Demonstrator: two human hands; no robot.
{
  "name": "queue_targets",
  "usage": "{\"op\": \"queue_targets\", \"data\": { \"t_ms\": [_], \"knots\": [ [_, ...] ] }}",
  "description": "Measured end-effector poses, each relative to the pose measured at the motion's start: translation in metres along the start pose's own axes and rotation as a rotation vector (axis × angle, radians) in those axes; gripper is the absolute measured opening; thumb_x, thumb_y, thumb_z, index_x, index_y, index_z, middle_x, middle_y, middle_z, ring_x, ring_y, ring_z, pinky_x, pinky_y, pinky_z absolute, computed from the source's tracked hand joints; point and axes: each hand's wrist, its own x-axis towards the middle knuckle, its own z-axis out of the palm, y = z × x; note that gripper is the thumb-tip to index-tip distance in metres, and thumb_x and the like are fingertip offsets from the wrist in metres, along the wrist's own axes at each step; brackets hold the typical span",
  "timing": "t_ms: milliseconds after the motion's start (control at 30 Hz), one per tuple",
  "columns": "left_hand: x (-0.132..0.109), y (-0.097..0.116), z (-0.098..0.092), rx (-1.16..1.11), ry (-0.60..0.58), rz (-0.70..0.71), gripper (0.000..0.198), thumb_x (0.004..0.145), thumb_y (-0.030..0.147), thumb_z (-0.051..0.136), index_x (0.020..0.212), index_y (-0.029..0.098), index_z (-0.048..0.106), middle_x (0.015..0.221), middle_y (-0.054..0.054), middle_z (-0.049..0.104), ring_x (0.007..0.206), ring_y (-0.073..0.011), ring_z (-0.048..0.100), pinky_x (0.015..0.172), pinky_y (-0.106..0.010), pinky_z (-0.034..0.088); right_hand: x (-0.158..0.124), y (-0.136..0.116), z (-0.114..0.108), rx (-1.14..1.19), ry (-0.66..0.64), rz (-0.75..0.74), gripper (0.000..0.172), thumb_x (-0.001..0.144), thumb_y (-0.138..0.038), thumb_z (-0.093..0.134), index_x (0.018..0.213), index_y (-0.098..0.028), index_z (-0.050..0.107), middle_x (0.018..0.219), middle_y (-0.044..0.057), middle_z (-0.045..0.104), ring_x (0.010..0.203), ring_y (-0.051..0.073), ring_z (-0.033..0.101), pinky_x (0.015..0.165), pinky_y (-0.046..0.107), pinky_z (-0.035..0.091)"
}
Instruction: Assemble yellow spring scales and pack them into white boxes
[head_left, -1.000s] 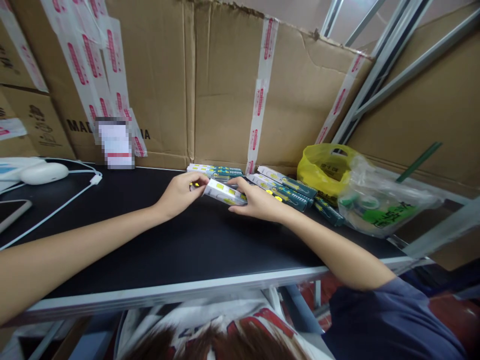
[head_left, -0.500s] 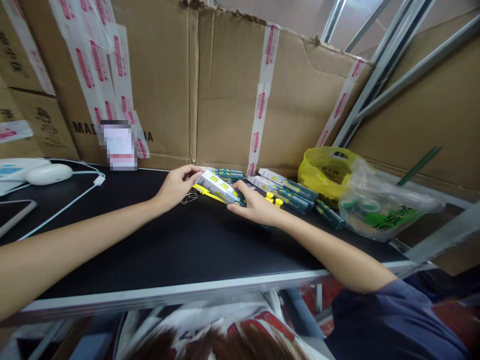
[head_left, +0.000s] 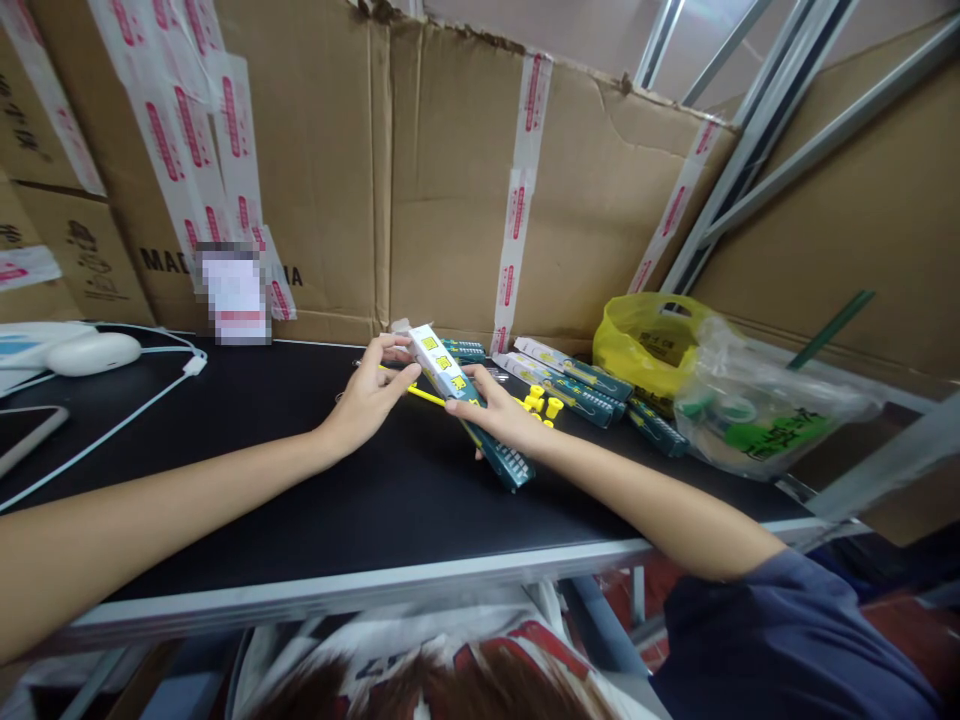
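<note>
Taped cardboard (head_left: 450, 200) walling off the back of a black counter (head_left: 315, 500), with a slanted metal frame (head_left: 720, 190) at the right. Near the middle of the back edge, a long white-and-green box (head_left: 439, 362), white end raised and green end low toward the body, at or near the surface. Left hand (head_left: 371, 395) pinching the white end between thumb and fingertips, probably to steady it or get at the flap there. Right hand (head_left: 499, 410) closed around the middle with thumb on top, seemingly bearing the weight. Just under the box, a thin yellow stick (head_left: 427, 396) flat on the counter. Beside the right hand, a few loose yellow pegs (head_left: 541, 405). Behind them, more boxes (head_left: 577, 385) of the same kind piled flat against the cardboard, likely kept there for easy reach. Further right, a yellow bag (head_left: 645, 340) and a clear bag (head_left: 750, 420) slumped together at the counter's end. Far left, well apart from both hands, a white mouse (head_left: 94, 352) and a white cable (head_left: 120, 415).
</note>
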Motion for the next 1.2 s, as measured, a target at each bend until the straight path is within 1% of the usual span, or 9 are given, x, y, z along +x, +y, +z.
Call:
{"op": "queue_targets", "data": {
  "t_ms": [100, 167, 233, 300, 500, 633, 833, 967, 1200],
  "knots": [
    [-0.002, 0.006, 0.006, -0.18, -0.031, -0.196, 0.051, 0.079, 0.045, 0.064, 0.119, 0.027, 0.038, 0.111, -0.004, 0.06, 0.081, -0.0153, 0.068, 0.07, -0.031, 0.056, 0.001, 0.004, 0.008, 0.078, -0.013, -0.009, 0.052, 0.08, -0.047, 0.062, 0.119, -0.028, 0.035, 0.109, 0.003, 0.051, 0.07, 0.014, 0.057, 0.05, 0.032, 0.055],
    [-0.003, 0.01, 0.009, -0.252, 0.001, -0.271, 0.052, 0.077, 0.043, 0.067, 0.116, 0.026, 0.036, 0.109, -0.004, 0.063, 0.078, -0.0153, 0.069, 0.068, -0.031, 0.057, 0.005, 0.008, 0.013, 0.109, 0.032, -0.073, 0.044, 0.083, -0.043, 0.059, 0.118, -0.026, 0.038, 0.106, 0.002, 0.053, 0.08, 0.015, 0.057, 0.065, 0.035, 0.056],
    [-0.003, 0.013, 0.011, -0.296, 0.026, -0.309, 0.053, 0.076, 0.04, 0.07, 0.114, 0.026, 0.035, 0.108, -0.004, 0.064, 0.073, -0.0145, 0.069, 0.066, -0.032, 0.058, 0.008, 0.012, 0.018, 0.153, 0.097, -0.147, 0.033, 0.086, -0.035, 0.054, 0.115, -0.024, 0.041, 0.102, 0.001, 0.055, 0.092, 0.016, 0.055, 0.083, 0.037, 0.051],
    [-0.003, 0.016, 0.013, -0.317, 0.044, -0.329, 0.054, 0.075, 0.037, 0.071, 0.113, 0.026, 0.034, 0.106, -0.004, 0.065, 0.068, -0.0135, 0.069, 0.064, -0.032, 0.058, 0.009, 0.014, 0.023, 0.225, 0.107, -0.174, 0.032, 0.085, -0.031, 0.054, 0.114, -0.023, 0.042, 0.097, 0.0, 0.055, 0.093, 0.016, 0.054, 0.089, 0.036, 0.046],
    [-0.002, 0.016, 0.015, -0.324, 0.065, -0.388, 0.06, 0.075, 0.029, 0.072, 0.121, 0.026, 0.033, 0.094, -0.001, 0.066, 0.061, -0.0108, 0.066, 0.061, -0.031, 0.059, 0.01, 0.016, 0.03, 0.456, 0.008, -0.09, 0.051, 0.077, -0.03, 0.063, 0.122, -0.026, 0.04, 0.081, -0.004, 0.054, 0.069, 0.013, 0.054, 0.066, 0.028, 0.046],
    [0.001, 0.006, 0.014, -0.358, 0.038, -0.402, 0.059, 0.076, 0.026, 0.071, 0.124, 0.025, 0.038, 0.093, -0.002, 0.066, 0.069, -0.0124, 0.067, 0.063, -0.029, 0.059, 0.031, 0.021, 0.033, 0.535, 0.004, -0.077, 0.06, 0.076, -0.03, 0.058, 0.131, -0.03, 0.035, 0.078, -0.004, 0.055, 0.06, 0.014, 0.053, 0.057, 0.029, 0.047],
    [0.004, -0.008, 0.014, -0.385, 0.036, -0.394, 0.058, 0.074, 0.027, 0.073, 0.123, 0.025, 0.042, 0.088, 0.0, 0.065, 0.069, -0.0117, 0.067, 0.062, -0.026, 0.058, 0.063, 0.027, 0.036, 0.537, 0.113, -0.219, 0.055, 0.069, -0.028, 0.058, 0.123, -0.026, 0.047, 0.113, 0.001, 0.058, 0.09, 0.017, 0.057, 0.082, 0.033, 0.048],
    [0.005, -0.007, 0.015, -0.375, 0.023, -0.385, 0.059, 0.073, 0.028, 0.074, 0.123, 0.024, 0.042, 0.087, 0.001, 0.063, 0.065, -0.0107, 0.066, 0.059, -0.025, 0.058, 0.071, 0.031, 0.032, 0.538, 0.123, -0.242, 0.058, 0.066, -0.026, 0.055, 0.123, -0.025, 0.048, 0.118, 0.002, 0.057, 0.094, 0.019, 0.056, 0.085, 0.034, 0.047],
    [0.007, -0.006, 0.017, -0.34, -0.049, -0.375, 0.058, 0.071, 0.033, 0.075, 0.117, 0.022, 0.043, 0.082, 0.003, 0.061, 0.062, -0.0094, 0.064, 0.059, -0.025, 0.057, 0.079, 0.04, 0.017, 0.531, -0.119, -0.117, 0.06, 0.068, -0.025, 0.054, 0.126, -0.031, 0.04, 0.088, -0.003, 0.06, 0.067, 0.015, 0.059, 0.058, 0.027, 0.049]
  ]
}}
